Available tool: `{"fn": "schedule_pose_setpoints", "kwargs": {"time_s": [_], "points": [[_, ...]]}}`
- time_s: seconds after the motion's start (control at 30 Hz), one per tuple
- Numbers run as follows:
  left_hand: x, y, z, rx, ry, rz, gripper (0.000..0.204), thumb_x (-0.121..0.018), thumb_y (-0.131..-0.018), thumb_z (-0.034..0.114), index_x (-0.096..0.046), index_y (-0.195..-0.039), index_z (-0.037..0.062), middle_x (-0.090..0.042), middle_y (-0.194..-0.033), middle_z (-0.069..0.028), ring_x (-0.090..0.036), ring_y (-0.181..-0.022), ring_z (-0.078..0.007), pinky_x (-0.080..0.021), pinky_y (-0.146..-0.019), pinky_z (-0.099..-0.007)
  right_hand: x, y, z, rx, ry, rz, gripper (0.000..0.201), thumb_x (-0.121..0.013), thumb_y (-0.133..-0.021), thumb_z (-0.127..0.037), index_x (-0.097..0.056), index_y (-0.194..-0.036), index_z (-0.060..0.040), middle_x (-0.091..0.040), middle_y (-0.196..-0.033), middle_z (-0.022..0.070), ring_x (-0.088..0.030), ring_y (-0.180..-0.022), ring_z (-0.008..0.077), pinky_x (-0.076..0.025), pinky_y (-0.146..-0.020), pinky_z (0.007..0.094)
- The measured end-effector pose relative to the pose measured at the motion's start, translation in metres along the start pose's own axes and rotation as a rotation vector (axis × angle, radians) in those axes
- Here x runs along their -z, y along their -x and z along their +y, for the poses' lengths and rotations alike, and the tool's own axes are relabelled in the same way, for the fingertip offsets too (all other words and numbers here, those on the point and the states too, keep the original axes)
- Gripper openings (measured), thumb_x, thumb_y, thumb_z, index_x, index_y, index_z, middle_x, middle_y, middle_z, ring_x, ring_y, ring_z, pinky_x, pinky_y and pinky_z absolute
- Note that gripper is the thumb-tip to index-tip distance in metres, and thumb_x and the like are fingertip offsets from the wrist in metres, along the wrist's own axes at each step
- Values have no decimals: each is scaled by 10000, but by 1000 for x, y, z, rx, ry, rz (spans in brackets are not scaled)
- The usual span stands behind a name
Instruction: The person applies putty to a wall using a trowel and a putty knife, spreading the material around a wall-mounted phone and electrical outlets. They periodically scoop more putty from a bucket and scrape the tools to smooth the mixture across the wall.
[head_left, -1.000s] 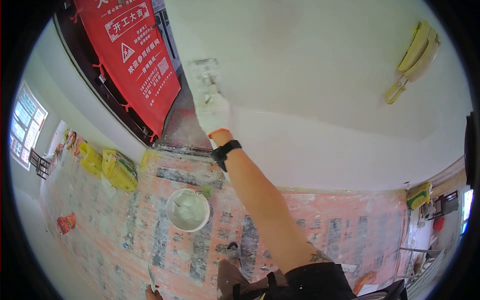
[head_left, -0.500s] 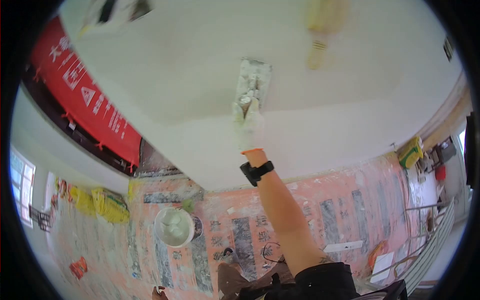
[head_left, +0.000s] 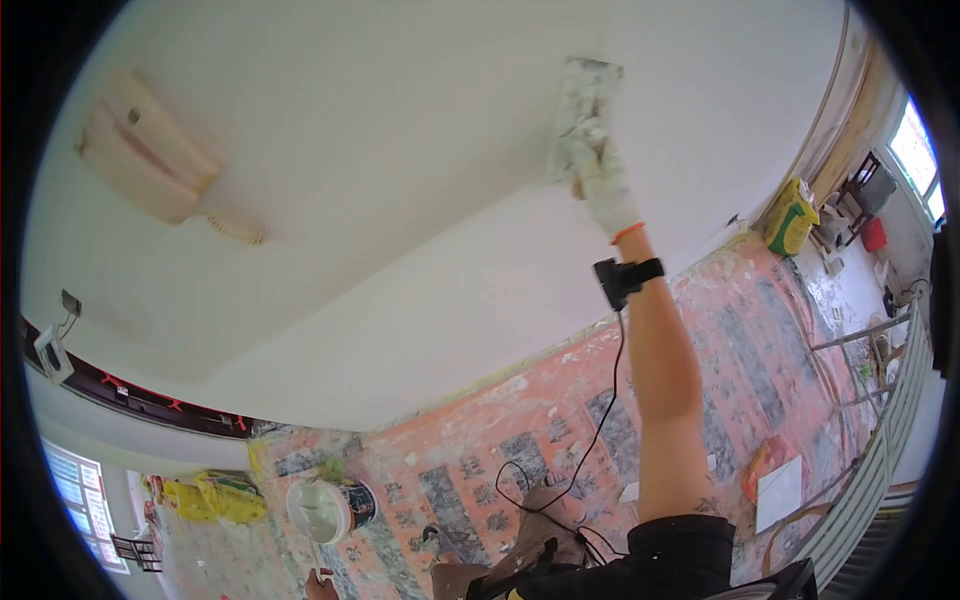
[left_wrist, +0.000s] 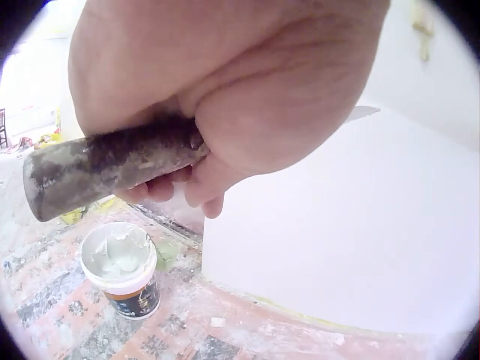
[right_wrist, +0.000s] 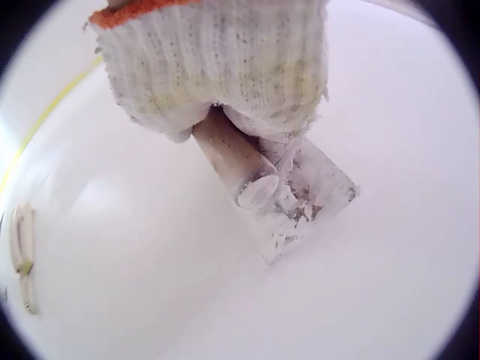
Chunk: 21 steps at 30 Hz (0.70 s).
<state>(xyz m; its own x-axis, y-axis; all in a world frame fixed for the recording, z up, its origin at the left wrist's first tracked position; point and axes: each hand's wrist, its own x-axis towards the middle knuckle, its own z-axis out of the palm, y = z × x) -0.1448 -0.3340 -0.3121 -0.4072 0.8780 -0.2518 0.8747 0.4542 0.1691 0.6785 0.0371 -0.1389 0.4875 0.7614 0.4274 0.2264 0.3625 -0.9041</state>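
My right hand [head_left: 605, 195], in a white knit glove with an orange cuff, grips the handle of a plastering trowel [head_left: 585, 95]. The trowel's flat rectangular blade lies on the white wall [head_left: 400, 210], and wet plaster smears its back. In the right wrist view, the round trowel handle [right_wrist: 232, 154] sticks out below the glove. My bare left hand [left_wrist: 225, 82] curls around the thick, stained handle of a putty knife [left_wrist: 90, 169]. A sliver of its grey blade [left_wrist: 364, 112] shows past the palm; the rest is hidden. In the head view this hand sits low, near the bottom edge.
A bucket [head_left: 360, 503] of pale plaster stands on the floor beside the left hand. A wall phone [head_left: 150, 155] hangs at left. Yellow bags [head_left: 225, 497] lie beyond the bucket. At right are a metal ladder [head_left: 880, 440] and a white board [head_left: 778, 495]. A black cable [head_left: 605, 410] trails from my right wrist.
My right hand has swept the trowel rightward along the wall, away from the doorway with the red banner. The head view has turned right with it. The left hand keeps its hold low down.
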Motion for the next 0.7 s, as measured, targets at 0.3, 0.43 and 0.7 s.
{"fn": "schedule_pose_setpoints", "kwargs": {"time_s": [0.3,0.43,0.7], "points": [[19,-7,54,-151,24,131,242,-562,-770,-4,-705,-933,104,-611,-716,-210,-616,-705,-393,-460,-639,-480,100,-57,37,-230,-585,-63,439,-495,-1024,-456,-624,-800,-101,-487,-553,8,-450,-456,104,-325,-438,232],[17,0,50,7,54,21,228,-583,-803,-37,-698,-971,66,-624,-833,-251,-619,-826,-446,-469,-729,-526,17,-40,12,-160,-484,-345,434,-507,-1019,-467,-636,-826,-100,-525,-559,13,-458,-433,102,-318,-411,248],[-16,-4,-4,83,291,-65,185,-576,-832,-22,-684,-953,69,-574,-753,-209,-567,-717,-381,-413,-636,-469,-268,88,-39,-294,-814,-571,254,-563,-1034,-272,-703,-1118,-78,-719,-891,18,-562,-582,48,-433,-495,228]]}}
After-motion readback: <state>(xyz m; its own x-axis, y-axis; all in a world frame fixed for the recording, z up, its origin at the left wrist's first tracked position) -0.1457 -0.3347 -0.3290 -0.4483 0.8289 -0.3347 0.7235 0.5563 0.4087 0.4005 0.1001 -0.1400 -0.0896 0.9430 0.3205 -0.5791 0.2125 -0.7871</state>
